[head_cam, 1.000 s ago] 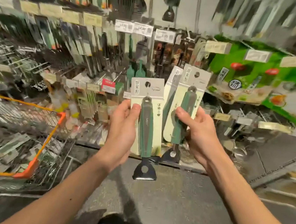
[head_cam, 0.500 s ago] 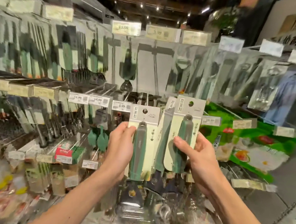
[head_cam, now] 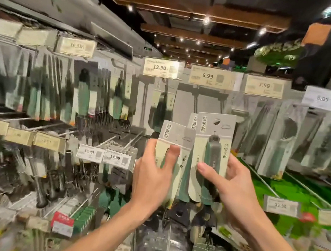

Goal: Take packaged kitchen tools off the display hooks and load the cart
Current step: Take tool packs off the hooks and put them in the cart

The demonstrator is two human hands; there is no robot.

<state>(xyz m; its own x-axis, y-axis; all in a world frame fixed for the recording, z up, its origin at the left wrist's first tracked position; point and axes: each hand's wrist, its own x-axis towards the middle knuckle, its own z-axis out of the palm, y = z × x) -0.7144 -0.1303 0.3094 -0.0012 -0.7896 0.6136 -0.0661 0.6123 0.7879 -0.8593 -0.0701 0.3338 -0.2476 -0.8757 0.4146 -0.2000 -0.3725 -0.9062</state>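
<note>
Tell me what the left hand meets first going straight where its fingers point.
Probably the package hanging under the 12.90 tag, and the card in the left hand would touch it before the fingers. Depth is unclear.

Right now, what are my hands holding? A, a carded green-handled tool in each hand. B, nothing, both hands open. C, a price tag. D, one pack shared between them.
A: the left hand grips the left pack, and the right hand grips the right pack; both packs show green handles.
</note>
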